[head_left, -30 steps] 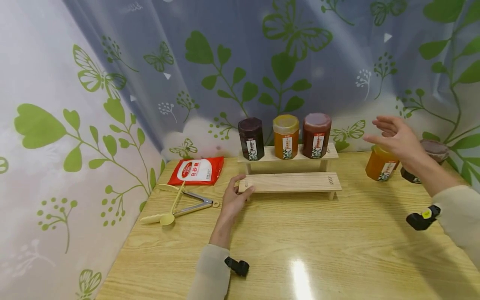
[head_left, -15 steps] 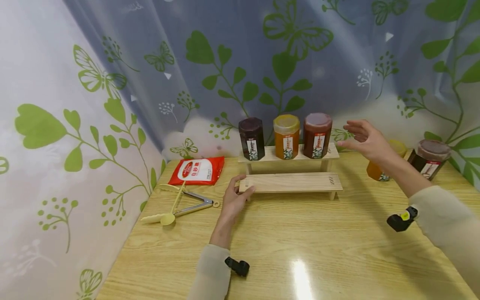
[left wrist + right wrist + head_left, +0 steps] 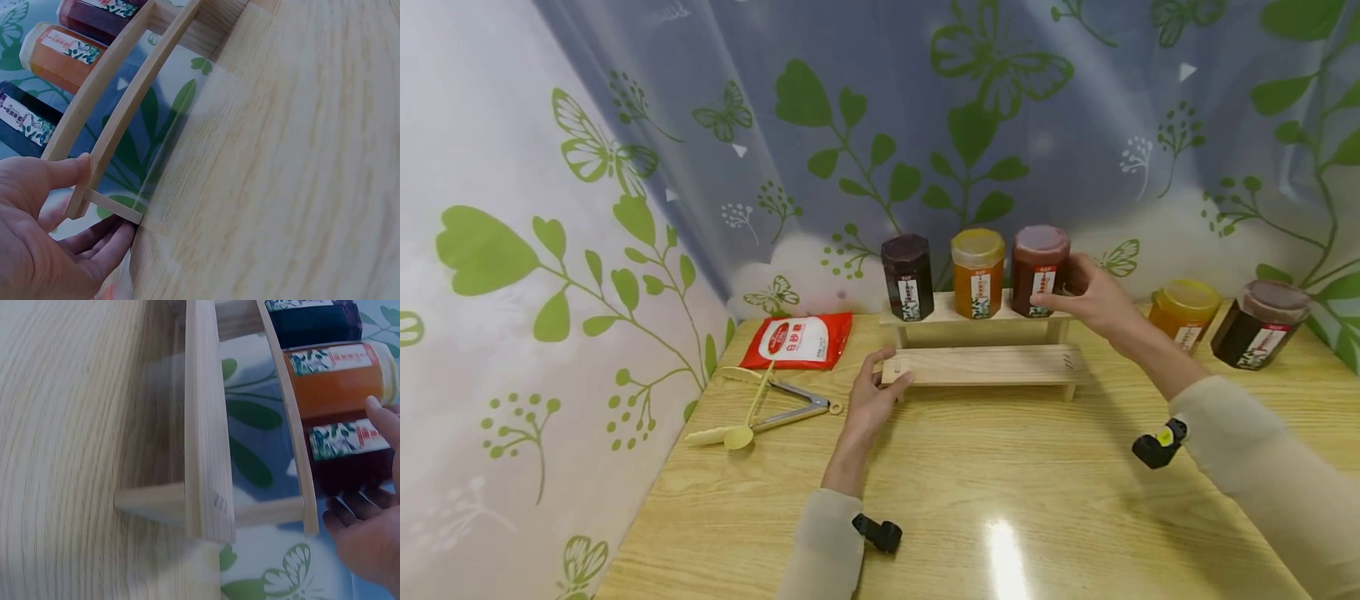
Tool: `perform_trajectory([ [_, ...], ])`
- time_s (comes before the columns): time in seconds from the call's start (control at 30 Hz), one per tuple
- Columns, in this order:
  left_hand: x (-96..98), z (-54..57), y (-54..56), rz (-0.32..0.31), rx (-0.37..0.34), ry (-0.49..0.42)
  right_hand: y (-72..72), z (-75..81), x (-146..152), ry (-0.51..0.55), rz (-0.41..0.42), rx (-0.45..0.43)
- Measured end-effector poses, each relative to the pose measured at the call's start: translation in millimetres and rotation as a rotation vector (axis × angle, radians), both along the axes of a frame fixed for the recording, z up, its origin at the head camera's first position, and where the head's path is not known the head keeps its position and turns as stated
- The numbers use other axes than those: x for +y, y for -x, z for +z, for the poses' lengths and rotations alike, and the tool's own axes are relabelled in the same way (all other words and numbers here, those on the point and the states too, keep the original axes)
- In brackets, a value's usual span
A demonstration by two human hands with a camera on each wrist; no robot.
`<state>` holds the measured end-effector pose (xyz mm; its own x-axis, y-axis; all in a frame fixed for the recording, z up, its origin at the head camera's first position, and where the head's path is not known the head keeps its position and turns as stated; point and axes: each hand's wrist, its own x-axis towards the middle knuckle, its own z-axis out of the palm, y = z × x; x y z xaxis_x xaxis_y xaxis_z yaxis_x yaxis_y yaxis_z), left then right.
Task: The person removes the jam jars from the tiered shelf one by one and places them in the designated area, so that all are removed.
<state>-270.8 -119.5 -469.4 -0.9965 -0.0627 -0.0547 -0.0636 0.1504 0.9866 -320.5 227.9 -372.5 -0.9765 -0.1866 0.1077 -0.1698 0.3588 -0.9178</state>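
A two-tier wooden display rack (image 3: 985, 365) stands near the back of the table. My left hand (image 3: 871, 404) grips the left end of its lower board; in the left wrist view the thumb (image 3: 70, 171) lies against the board and the fingers curl around the leg. On the upper tier are three lidded jars: a dark purple jam jar (image 3: 895, 267), an orange jar (image 3: 977, 260) and a dark red jam jar (image 3: 1028, 260). My right hand (image 3: 1101, 300) holds the dark red jar at the right end, thumb across its front and fingers at its far side.
A yellow-orange jar (image 3: 1183, 310) and a dark jam jar (image 3: 1255, 329) stand on the table at right. To the left lie a red-and-white sugar packet (image 3: 797, 342), tongs (image 3: 793, 414) and a pale yellow spoon (image 3: 739, 437). A patterned curtain (image 3: 850, 100) hangs right behind.
My right hand has moved left from above the yellow-orange jar to the dark red jar on the upper tier and taken hold of it. The left hand keeps its place on the rack.
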Motion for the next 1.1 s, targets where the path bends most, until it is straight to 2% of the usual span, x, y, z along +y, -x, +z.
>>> perform_trajectory([
  [0.3,-0.6,-1.6,1.5,0.005,-0.006,-0.015,9.4,-11.1,-19.5,0.064,-0.075,0.005],
  [0.53,0.4,-2.1,1.0,0.007,-0.006,-0.015,6.8,-12.8,-27.1,0.071,-0.129,0.013],
  [0.8,0.5,-1.2,1.3,-0.001,0.001,-0.042,2.9,-12.1,-26.3,0.057,-0.138,0.015],
  [1.1,-1.2,-0.3,1.7,0.004,-0.007,-0.022,1.2,-11.8,-25.2,0.03,-0.135,0.008],
])
